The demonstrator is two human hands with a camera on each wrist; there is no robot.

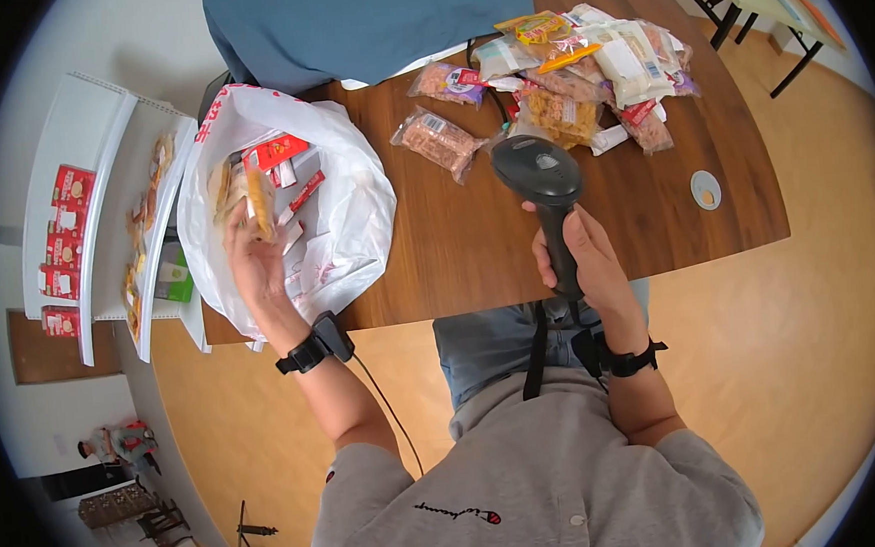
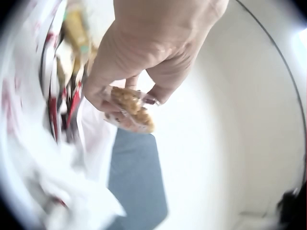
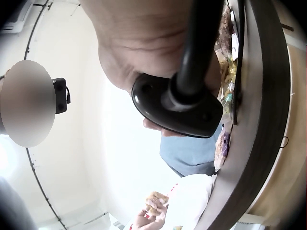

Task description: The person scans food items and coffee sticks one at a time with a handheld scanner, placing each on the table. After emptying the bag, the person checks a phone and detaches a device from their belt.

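My left hand [image 1: 254, 260] pinches a small clear-wrapped snack packet [image 1: 260, 206] with golden-brown contents, over the mouth of a white plastic bag [image 1: 357, 193]. From the left wrist, the packet [image 2: 128, 114] sits between thumb and fingers. Red-and-white packs [image 1: 275, 151] and other snacks lie inside the bag. My right hand [image 1: 597, 259] grips a black barcode scanner [image 1: 542, 172] by its handle, its head raised over the front part of the table. In the right wrist view the base of the scanner's handle [image 3: 192, 117] fills the middle.
Several snack packets [image 1: 563, 105] are heaped at the back right of the wooden table [image 1: 436, 243], with a brown one [image 1: 438, 143] nearer the middle. A round sticker [image 1: 705, 191] lies at right. Blue cloth [image 1: 372, 22] covers something behind. Stocked white shelves [image 1: 101, 184] stand left.
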